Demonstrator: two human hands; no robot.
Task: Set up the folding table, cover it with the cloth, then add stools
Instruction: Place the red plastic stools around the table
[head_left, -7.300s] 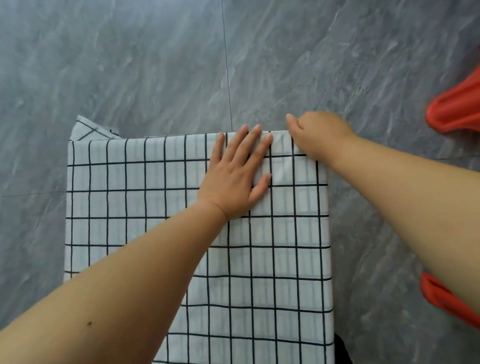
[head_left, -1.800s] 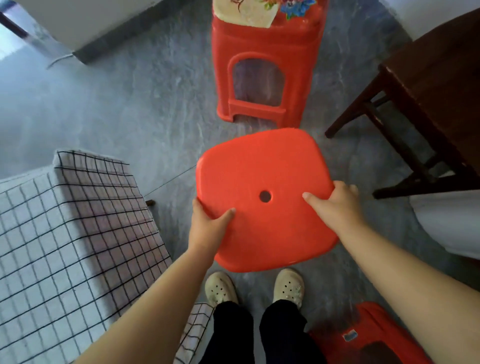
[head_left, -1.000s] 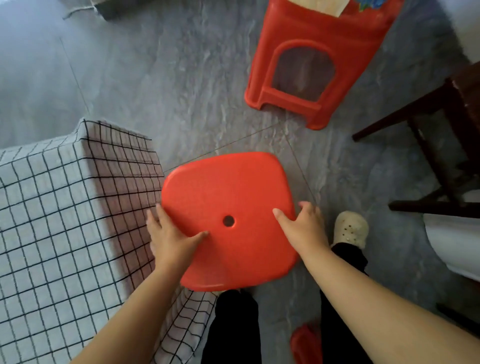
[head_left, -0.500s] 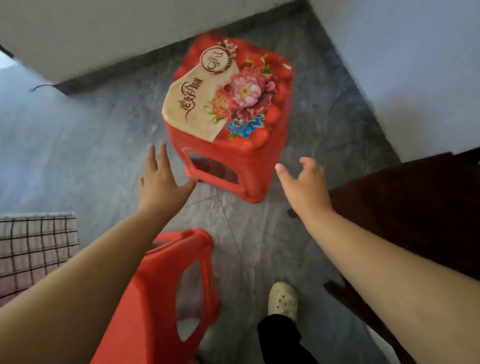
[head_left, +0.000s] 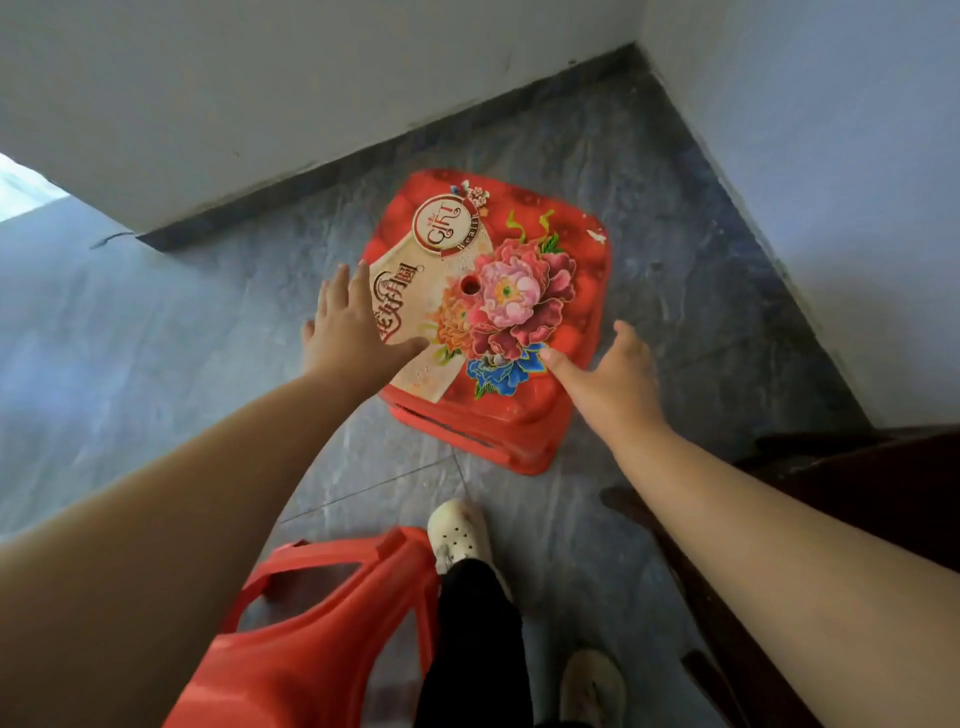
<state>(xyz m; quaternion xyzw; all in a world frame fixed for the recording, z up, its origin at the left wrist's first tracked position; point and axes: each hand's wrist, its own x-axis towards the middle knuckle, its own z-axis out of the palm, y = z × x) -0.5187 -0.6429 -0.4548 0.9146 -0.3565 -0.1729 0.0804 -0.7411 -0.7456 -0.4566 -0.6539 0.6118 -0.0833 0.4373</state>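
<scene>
- Both hands spread wide, holding nothing: left hand (head_left: 348, 332) and right hand (head_left: 613, 379) flank the flowered stool (head_left: 488, 317).
- It stands on the floor (head_left: 156, 332) near the wall corner.
- Looks like light, stiff, slick plastic, so grip under opposite seat edges.

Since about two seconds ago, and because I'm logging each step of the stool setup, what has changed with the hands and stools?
Both hands let go of the plain red stool, which now stands at the person's left. The left hand and right hand have moved forward, open, to either side of the flower-printed stool, not yet gripping it. That stool stays in the corner.
</scene>
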